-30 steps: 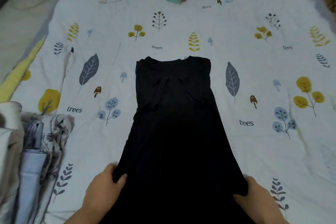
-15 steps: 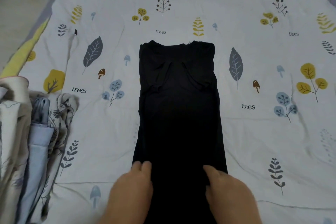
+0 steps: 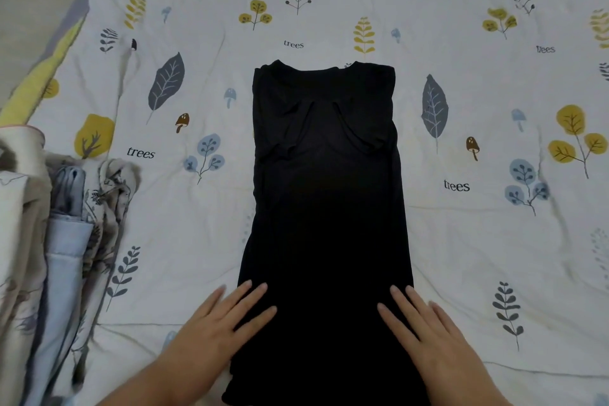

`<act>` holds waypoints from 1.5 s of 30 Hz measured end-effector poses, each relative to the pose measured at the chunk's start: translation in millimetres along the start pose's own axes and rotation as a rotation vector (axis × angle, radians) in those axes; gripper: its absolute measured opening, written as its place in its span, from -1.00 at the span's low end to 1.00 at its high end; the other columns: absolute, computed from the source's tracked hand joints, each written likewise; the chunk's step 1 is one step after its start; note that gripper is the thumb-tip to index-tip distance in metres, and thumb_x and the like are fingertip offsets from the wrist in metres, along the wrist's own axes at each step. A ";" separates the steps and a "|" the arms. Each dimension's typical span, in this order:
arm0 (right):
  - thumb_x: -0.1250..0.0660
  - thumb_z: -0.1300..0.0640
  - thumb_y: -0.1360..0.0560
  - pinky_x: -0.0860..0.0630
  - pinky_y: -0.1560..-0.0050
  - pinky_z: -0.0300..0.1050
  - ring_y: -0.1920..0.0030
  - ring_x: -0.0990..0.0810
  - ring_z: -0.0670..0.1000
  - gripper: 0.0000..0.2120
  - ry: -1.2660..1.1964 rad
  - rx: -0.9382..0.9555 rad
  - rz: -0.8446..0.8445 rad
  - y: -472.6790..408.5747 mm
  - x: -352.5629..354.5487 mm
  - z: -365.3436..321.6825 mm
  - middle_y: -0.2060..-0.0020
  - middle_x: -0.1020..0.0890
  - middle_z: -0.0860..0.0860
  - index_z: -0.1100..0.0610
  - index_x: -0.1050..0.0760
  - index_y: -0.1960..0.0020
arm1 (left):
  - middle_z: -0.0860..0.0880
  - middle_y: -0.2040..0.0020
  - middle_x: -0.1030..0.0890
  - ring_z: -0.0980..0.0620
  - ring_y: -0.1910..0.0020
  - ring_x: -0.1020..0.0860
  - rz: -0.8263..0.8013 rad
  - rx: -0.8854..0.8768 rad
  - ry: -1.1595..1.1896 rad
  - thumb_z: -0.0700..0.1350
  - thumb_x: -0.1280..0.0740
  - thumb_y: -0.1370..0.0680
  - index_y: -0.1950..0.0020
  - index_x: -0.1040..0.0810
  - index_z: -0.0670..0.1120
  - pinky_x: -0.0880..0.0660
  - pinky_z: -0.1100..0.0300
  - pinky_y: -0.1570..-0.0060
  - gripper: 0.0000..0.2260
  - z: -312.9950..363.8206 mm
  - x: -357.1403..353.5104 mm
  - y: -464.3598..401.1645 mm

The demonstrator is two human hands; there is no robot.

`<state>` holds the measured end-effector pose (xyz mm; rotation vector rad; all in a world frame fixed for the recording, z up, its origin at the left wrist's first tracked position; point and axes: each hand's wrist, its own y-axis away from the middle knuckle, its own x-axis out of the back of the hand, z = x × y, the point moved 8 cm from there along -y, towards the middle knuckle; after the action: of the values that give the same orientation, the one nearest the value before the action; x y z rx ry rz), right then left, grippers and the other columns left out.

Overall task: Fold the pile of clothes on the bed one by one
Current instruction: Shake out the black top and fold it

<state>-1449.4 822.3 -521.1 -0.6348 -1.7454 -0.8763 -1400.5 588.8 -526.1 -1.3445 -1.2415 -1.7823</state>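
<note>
Both hands lay flat, fingers straight: left hand (image 3: 219,323) and right hand (image 3: 428,328) pressed the near sides of the black top (image 3: 326,208), which lay lengthwise mid-bed (image 3: 494,257). Unfolded clothes (image 3: 59,241) sat piled far left.

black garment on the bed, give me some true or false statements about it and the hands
1. The black garment lies flat on the bed sheet with its neckline away from the person. True.
2. The left hand is lifting the garment's hem into the air. False: it rests flat on the garment's lower left edge, fingers straight.
3. The right hand lies flat on the garment's lower right side. True.
4. The clothes pile sits to the right of the garment. False: it is at the left edge.
5. The sheet is plain white. False: it has leaves, trees and mushrooms printed on it.
</note>
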 end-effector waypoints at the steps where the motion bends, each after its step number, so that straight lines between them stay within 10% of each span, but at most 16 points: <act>1: -0.03 0.06 -0.48 -0.04 -0.32 -0.10 -0.51 0.13 -0.05 -0.56 0.033 0.060 0.006 1.7 -4.1 0.9 -0.24 -0.54 0.11 0.05 -0.51 -0.26 | -0.09 -0.26 -0.54 -0.09 -0.19 -0.55 -0.042 -0.033 -0.003 -0.22 -0.15 -0.32 -0.32 -0.48 0.08 -0.38 0.06 -0.22 -0.43 -0.3 -7.4 1.4; 7: -0.21 0.20 -0.27 -0.08 -0.33 -0.13 -0.45 -0.18 0.07 -0.52 0.040 0.221 0.021 -2.8 -11.6 -1.0 -0.17 -0.59 0.11 -0.06 -0.62 -0.12 | -0.16 -0.23 -0.55 -0.20 -0.17 -0.55 -0.232 -0.008 0.145 -0.07 -0.61 0.08 -0.12 -0.60 0.23 -0.53 0.06 -0.05 -0.24 6.4 -27.6 -4.9; 12: -0.30 0.46 -0.07 -0.07 -0.34 -0.39 -0.06 -0.63 0.18 -0.54 -0.083 0.108 0.086 -17.0 -5.1 6.1 -0.05 -0.67 0.04 0.01 -0.67 0.21 | 0.26 -0.44 0.08 0.12 -0.52 0.13 -0.160 0.132 0.674 -0.23 -0.26 -0.49 -0.32 -0.43 0.17 0.12 0.21 -0.49 -0.54 -10.1 -19.9 -18.9; 14: -0.33 0.54 -0.20 -0.24 -0.17 -0.55 -0.09 -0.62 0.14 -0.61 -0.292 -0.120 0.056 -30.0 -0.8 25.0 -0.14 -0.61 0.03 0.17 -0.64 0.11 | 0.34 -0.41 -0.17 0.32 -0.43 -0.14 -0.099 0.238 0.969 -0.24 -0.33 -0.49 -0.34 -0.41 0.07 -0.10 0.34 -0.41 -0.54 -25.1 -10.5 -25.6; 16: -0.21 0.58 -0.39 -0.47 0.20 -0.46 0.04 -0.62 0.07 -0.63 -0.765 -0.334 -0.147 -39.6 -11.6 32.8 -0.08 -0.59 0.10 0.22 -0.64 0.05 | 0.28 0.05 -0.63 0.37 0.03 -0.53 -0.128 0.336 1.447 -0.21 -0.41 -0.35 -0.03 -0.66 0.00 -0.39 0.41 -0.02 -0.72 -34.9 8.5 -35.0; 18: -0.12 0.64 -0.36 -0.51 0.26 -0.41 0.24 -0.63 -0.08 -0.45 -1.025 -0.260 -0.155 -57.1 11.8 31.7 0.19 -0.68 0.05 0.09 -0.70 0.20 | 0.09 0.42 -0.53 0.20 0.38 -0.47 -0.044 0.395 1.653 -0.20 -0.37 -0.22 0.41 -0.59 -0.04 -0.36 0.25 0.26 -0.94 -52.4 30.0 -46.9; 22: -0.09 0.54 -0.38 -0.52 0.27 -0.35 0.26 -0.62 -0.07 -0.48 -1.415 -0.354 0.058 -99.5 63.4 59.8 0.26 -0.69 0.05 0.03 -0.66 0.13 | -0.05 0.30 -0.64 0.09 0.33 -0.60 0.221 0.457 1.858 -0.20 -0.36 -0.22 0.22 -0.66 -0.12 -0.50 0.30 0.34 -0.82 -100.6 67.4 -85.1; 26: -0.17 0.23 -0.55 -0.54 0.31 -0.28 0.24 -0.66 -0.07 -0.71 -1.624 -0.559 0.117 -152.3 66.1 91.3 0.25 -0.68 0.01 0.05 -0.65 0.12 | -0.02 0.15 -0.70 0.09 0.21 -0.67 0.339 0.670 2.009 -0.14 -0.28 -0.48 0.03 -0.64 -0.03 -0.54 0.32 0.36 -0.84 -143.2 66.2 -132.1; 31: -0.25 0.17 -0.56 -0.56 0.21 -0.10 0.09 -0.65 0.08 -0.82 -1.508 -0.832 -0.014 -189.1 24.8 107.8 0.04 -0.66 0.14 0.20 -0.51 -0.13 | 0.04 0.00 -0.67 0.06 0.06 -0.64 -0.004 0.853 1.886 0.21 -0.30 -0.46 -0.14 -0.54 0.03 -0.54 0.21 0.21 -0.64 -149.4 22.1 -170.7; 38: -0.32 0.19 -0.51 -0.58 -0.02 0.08 0.07 -0.64 0.18 -0.86 -1.166 -0.809 0.248 -217.1 49.2 126.0 0.10 -0.65 0.18 0.25 -0.55 0.00 | 0.00 0.14 -0.58 -0.02 0.09 -0.56 0.378 0.855 1.203 -0.11 -0.34 -0.51 0.11 -0.48 -0.07 -0.49 0.12 0.04 -0.94 -187.0 45.1 -197.0; 45: -0.20 0.18 -0.58 -0.61 0.14 -0.17 0.05 -0.68 -0.03 -0.81 -1.697 -0.484 0.355 -269.4 107.2 132.6 0.04 -0.70 -0.02 0.01 -0.56 -0.06 | -0.05 0.02 -0.69 0.03 0.04 -0.66 0.436 0.622 1.968 0.01 -0.24 -0.56 -0.10 -0.61 -0.11 -0.58 0.25 0.22 -0.74 -205.2 83.9 -242.7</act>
<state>-1763.9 769.9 -515.3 -2.3982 -2.6229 -0.3834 -1718.2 505.4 -539.3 0.6164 -0.1640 -1.2301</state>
